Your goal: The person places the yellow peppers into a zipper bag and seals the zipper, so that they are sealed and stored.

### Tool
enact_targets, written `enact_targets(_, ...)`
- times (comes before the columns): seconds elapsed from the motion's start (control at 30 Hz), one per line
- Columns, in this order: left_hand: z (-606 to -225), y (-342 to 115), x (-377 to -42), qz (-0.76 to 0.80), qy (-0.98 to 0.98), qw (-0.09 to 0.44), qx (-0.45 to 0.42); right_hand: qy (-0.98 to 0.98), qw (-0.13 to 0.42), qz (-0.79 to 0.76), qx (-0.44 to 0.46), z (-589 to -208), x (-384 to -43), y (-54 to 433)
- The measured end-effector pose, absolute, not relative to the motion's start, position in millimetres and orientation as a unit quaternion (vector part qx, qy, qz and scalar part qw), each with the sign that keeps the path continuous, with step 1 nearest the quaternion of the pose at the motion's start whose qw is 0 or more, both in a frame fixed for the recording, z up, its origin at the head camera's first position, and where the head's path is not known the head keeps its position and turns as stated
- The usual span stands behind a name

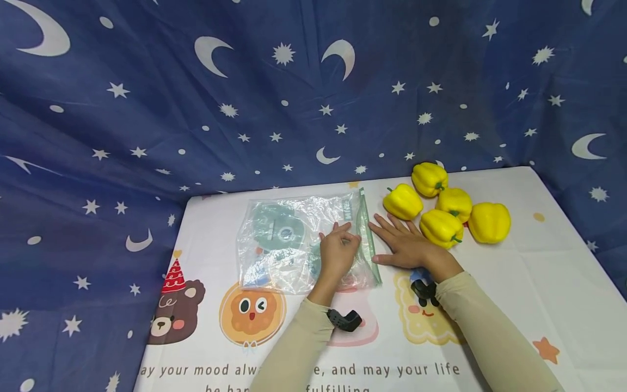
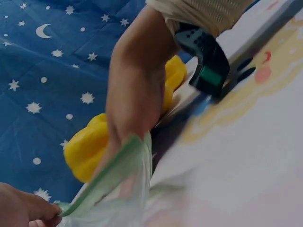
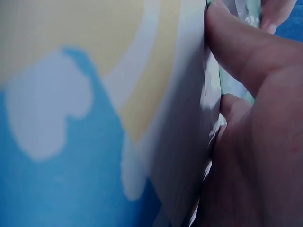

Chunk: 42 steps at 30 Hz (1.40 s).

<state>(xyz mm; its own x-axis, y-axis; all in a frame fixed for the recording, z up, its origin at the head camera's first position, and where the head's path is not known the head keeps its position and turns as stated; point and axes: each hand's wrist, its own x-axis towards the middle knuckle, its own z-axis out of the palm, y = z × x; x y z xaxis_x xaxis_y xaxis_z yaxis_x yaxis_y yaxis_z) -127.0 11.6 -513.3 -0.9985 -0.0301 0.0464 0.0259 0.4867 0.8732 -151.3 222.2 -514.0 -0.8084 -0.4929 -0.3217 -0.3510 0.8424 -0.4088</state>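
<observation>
A transparent zip bag [image 1: 313,209] with printed markings and a green strip [image 1: 363,218] along its right edge lies on the table. My left hand [image 1: 339,251] reaches over the bag; in the left wrist view, its thumb and finger pinch the green strip, which rises off the table. Just right of that edge, my right hand [image 1: 404,247] rests palm down with fingers spread and straight. The right wrist view shows its thumb [image 3: 236,42] along the tabletop. Several yellow bell peppers [image 1: 441,228] sit grouped beyond the right hand, one close by its fingers.
A white tablecloth [image 1: 529,288] with cartoon prints and lettering covers the table. Dark blue cloth [image 1: 274,147] with moons and stars hangs behind and along the left side. Each wrist wears a black device [image 1: 345,320].
</observation>
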Motion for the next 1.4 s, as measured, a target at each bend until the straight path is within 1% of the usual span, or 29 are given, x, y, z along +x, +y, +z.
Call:
enact_targets(0.17,-511,-6,-127,-0.515,-0.856,0.045,0.020,0.938,0.217,-0.153,-0.224,-513,-153,222)
enact_targets(0.3,-510,-20,-128,-0.500,-0.864,0.052,0.021,0.938,0.211,-0.147,-0.230,-511,-152,222)
enact_targets(0.63,-526,-45,-130,-0.542,-0.840,-0.003,-0.044,0.939,0.209,-0.143,-0.233,-508,-152,221)
enact_targets(1.07,-534,-61,-132,-0.698,-0.706,-0.110,-0.052,0.934,0.215,-0.174,-0.225,-515,-152,224)
enact_targets(1.27,-538,-70,-136,-0.720,-0.681,-0.116,-0.065,0.934,0.210,-0.178,-0.228,-512,-153,222)
enact_targets(1.4,-539,-70,-136,-0.717,-0.687,-0.096,-0.074,0.935,0.212,-0.179,-0.221,-512,-153,221)
